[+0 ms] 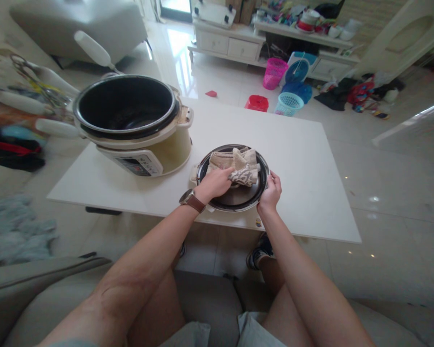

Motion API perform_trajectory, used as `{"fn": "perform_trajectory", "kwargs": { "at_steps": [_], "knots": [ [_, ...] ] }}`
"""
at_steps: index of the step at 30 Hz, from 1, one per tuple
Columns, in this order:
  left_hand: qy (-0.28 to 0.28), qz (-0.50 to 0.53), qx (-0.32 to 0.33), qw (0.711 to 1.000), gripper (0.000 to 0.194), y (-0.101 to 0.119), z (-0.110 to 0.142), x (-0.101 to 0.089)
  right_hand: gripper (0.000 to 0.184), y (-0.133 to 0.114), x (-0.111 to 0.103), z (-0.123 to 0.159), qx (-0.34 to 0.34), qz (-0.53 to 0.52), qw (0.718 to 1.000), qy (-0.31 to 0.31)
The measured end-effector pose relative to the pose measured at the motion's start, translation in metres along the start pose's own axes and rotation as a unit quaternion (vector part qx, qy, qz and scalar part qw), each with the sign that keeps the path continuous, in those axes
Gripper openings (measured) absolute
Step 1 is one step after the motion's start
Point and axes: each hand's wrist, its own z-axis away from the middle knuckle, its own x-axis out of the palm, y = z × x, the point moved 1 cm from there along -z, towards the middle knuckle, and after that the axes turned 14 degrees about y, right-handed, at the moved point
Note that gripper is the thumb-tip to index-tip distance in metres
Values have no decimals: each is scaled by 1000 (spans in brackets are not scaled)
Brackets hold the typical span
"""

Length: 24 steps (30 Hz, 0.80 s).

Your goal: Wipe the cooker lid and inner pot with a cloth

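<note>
Head view showed the right grip point(270, 192) clamped on the rim of the round lid point(238, 198), which lay between the two grips, apparently resting on the surface point(292, 149) beneath them. Over the lid's dark face, the left grip point(216, 184) had its fingers on the bunched, patterned cloth point(245, 169); its thumb was hidden, so whether it was closed on the cloth I could not tell. The open cooker point(173, 154) stood beyond the left grip, off to its left.

Good handling called for a firm right hold at the rim, so that the lid would not skid or tip under pressure. Flat, even fingertip pressure through the cloth suited the face, with the loose folds tucked beneath the left grip.
</note>
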Motion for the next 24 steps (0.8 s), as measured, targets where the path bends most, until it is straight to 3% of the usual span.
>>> {"fn": "perform_trajectory", "kwargs": {
  "at_steps": [6, 13, 24],
  "knots": [
    [5, 24, -3, 1000, 47, 12, 8, -3, 38, -1, 0, 1, -5, 2, 1000, 4],
    [40, 37, -11, 998, 36, 42, 24, 16, 38, 0, -4, 0, -22, 9, 1000, 1],
    [30, 41, 8, 999, 45, 38, 24, 13, 40, 3, -5, -2, -4, -1, 1000, 3]
  ]
}}
